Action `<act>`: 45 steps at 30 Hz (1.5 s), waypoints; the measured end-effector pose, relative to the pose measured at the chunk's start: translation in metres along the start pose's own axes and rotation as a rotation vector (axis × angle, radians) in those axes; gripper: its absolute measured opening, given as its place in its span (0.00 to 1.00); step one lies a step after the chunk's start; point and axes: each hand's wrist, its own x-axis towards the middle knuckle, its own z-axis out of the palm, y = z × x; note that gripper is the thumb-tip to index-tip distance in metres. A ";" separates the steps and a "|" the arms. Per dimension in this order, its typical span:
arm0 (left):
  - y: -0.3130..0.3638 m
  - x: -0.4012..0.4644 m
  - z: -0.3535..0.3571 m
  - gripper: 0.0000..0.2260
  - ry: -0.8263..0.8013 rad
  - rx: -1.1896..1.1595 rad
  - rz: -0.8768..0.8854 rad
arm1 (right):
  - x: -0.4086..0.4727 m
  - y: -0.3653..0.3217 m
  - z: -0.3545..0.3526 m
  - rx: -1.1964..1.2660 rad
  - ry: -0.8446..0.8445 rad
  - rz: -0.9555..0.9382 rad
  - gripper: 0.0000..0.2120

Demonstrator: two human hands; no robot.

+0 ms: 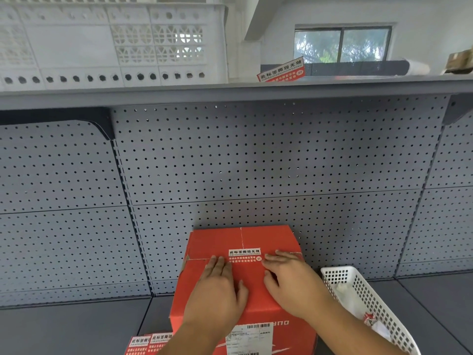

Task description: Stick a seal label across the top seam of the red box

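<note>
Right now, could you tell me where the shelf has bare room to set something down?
Bare: the grey shelf left of the red box, up to the pegboard. Crowded: the white basket on the right; spare labels in front.

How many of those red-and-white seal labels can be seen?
4: one on the red box top, two at the shelf's front edge, one on the upper shelf. More may be hidden.
</note>
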 end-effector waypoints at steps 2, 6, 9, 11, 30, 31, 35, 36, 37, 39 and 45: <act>0.000 -0.001 -0.001 0.30 0.003 -0.011 0.002 | 0.000 -0.001 0.000 -0.005 0.000 0.004 0.21; 0.000 -0.002 -0.002 0.28 0.010 -0.041 -0.001 | -0.001 -0.002 -0.003 -0.006 0.009 0.001 0.20; -0.002 -0.003 -0.002 0.26 0.006 -0.054 0.004 | -0.002 -0.003 -0.007 0.005 0.011 0.010 0.20; -0.003 -0.003 -0.003 0.25 0.015 -0.071 0.024 | -0.003 -0.005 -0.008 0.007 0.007 0.023 0.20; 0.004 -0.022 -0.010 0.23 0.071 -0.022 0.145 | -0.039 -0.032 -0.024 0.014 0.093 0.113 0.19; 0.006 -0.025 -0.010 0.23 0.080 -0.022 0.147 | -0.043 -0.034 -0.026 0.009 0.096 0.109 0.19; 0.020 -0.039 -0.020 0.22 0.111 -0.028 0.135 | -0.054 -0.038 -0.038 0.014 0.089 0.108 0.19; 0.022 -0.042 -0.023 0.22 0.116 -0.032 0.127 | -0.058 -0.039 -0.041 0.015 0.087 0.110 0.19; 0.025 -0.046 -0.025 0.21 0.120 -0.033 0.122 | -0.062 -0.040 -0.045 0.016 0.086 0.107 0.19; 0.031 -0.054 -0.029 0.21 0.138 -0.042 0.125 | -0.071 -0.041 -0.052 0.028 0.104 0.095 0.19; 0.060 -0.095 -0.025 0.20 0.227 -0.056 0.108 | -0.123 -0.035 -0.071 0.076 0.139 0.060 0.19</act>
